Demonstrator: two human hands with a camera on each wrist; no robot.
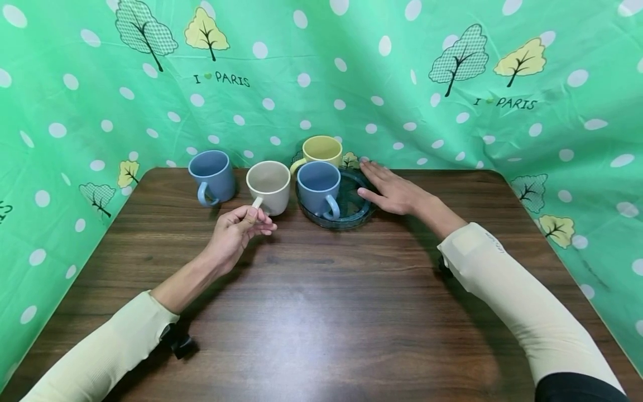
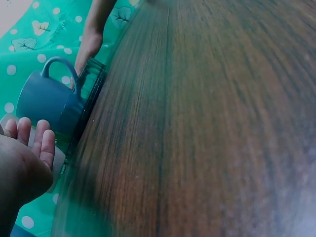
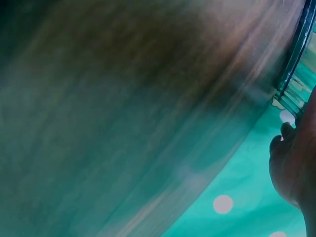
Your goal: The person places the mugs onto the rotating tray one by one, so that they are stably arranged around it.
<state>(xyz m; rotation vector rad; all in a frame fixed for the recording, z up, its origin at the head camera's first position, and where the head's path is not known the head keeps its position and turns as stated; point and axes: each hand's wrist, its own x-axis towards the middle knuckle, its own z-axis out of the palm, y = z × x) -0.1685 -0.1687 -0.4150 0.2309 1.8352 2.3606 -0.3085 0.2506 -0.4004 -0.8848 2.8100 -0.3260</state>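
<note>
A green cloth [image 1: 321, 72] with white dots and printed trees fills the upper part of the head view and runs down both sides. Below it, a brown wooden desk [image 1: 321, 290] extends from the middle to the bottom edge. Two pale sleeves come in, the right sleeve [image 1: 522, 301] from the lower right corner and the left sleeve [image 1: 105, 349] from the lower left. A round, dark glass tray [image 1: 346, 224] is on the desk, slightly right of the upper centre. The right hand [image 1: 394, 192] is at the right rim of this tray; its grip is wide, with fingers stretched straight, and it grasps nothing. The left hand [image 1: 236, 234], left of the centre, has a narrow grip: the thumb and forefinger pinch the handle of a white mug [image 1: 271, 192]. This mug is upright, just left of the tray; I cannot tell if its base touches the desk. Further left, a blue mug [image 1: 213, 176] stands upright on the desk. Another, the second blue mug [image 1: 316, 192], stands in the left part of the tray, its handle toward the lower right. Behind it is a yellow mug [image 1: 326, 148], its base hidden. The smallest is a black device [image 1: 183, 344] beneath the left cuff.
</note>
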